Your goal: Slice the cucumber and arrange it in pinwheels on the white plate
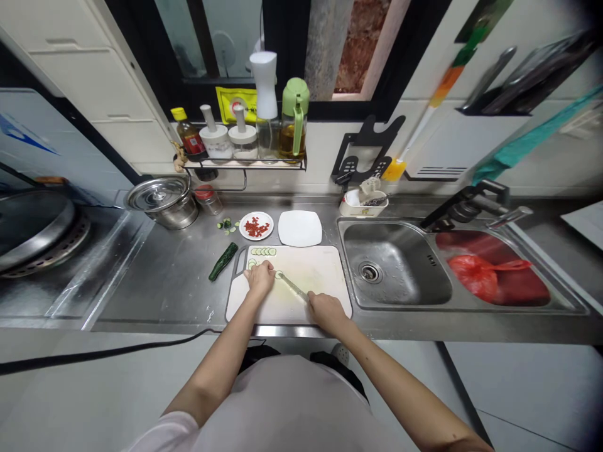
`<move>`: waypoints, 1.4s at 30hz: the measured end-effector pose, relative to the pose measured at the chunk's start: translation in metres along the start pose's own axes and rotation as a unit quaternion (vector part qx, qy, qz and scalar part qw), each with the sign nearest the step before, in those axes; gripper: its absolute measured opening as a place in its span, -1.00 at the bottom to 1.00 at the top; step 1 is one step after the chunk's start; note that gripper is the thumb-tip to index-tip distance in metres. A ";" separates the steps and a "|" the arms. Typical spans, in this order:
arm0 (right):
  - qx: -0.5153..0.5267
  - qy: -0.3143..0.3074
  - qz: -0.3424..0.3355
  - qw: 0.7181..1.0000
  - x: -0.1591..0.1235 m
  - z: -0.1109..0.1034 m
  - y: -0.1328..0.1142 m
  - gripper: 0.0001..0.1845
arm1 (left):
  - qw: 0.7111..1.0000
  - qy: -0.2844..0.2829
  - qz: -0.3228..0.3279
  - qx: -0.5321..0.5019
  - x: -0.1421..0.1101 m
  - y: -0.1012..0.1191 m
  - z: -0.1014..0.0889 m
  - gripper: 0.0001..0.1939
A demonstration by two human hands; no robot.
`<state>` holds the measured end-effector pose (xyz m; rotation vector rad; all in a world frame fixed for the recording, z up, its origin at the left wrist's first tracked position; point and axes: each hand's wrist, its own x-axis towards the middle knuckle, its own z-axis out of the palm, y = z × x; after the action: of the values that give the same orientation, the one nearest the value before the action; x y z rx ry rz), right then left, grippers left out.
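My right hand [328, 312] is closed around the handle of a slim, narrow-bladed knife [294, 288], its tip by a single pale-green cucumber round [278, 274] on a white rectangular cutting board with a grey edge [308, 267]. My left hand [260, 277] bends its fingers just beside that round; I cannot tell whether they grip anything. Slicing and laying out rounds appears to be the step in hand; the next move, I judge, calls for a steady blade and fingertips clear of its edge.

Behind my left fingers lies one row of about five overlapping cucumber rounds [264, 252], with a second row partly hidden. Just left of the board rests one long, dark-green cucumber [223, 262] on the stainless-steel counter [155, 276].

Beyond the board sit two white plates: one round plate [244, 231] bearing chopped red pieces [257, 227], too many to count, and one squarish plate [300, 228]. Small green trimmings [228, 224] lie near the round one. To my right are two sink basins, one steel [400, 263], the other holding one red plastic bag [475, 276].
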<state>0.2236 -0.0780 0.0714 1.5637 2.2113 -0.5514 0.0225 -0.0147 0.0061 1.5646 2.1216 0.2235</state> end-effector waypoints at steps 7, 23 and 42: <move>0.005 -0.009 0.005 1.000 0.000 0.000 -0.001 -0.69 | 1.000 0.004 0.001 0.005 0.001 -0.001 0.002 -0.88; 0.032 -0.051 0.008 0.998 0.007 0.000 -0.009 -0.66 | 1.000 -0.009 -0.005 0.012 0.005 0.000 0.000 -0.87; 0.029 -0.041 -0.005 0.999 0.015 0.001 -0.008 -0.64 | 1.000 -0.007 -0.024 -0.006 0.007 0.001 -0.002 -0.89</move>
<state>0.2115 -0.0694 0.0639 1.5323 2.1609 -0.6767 0.0203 -0.0074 0.0063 1.5009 2.1402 0.2073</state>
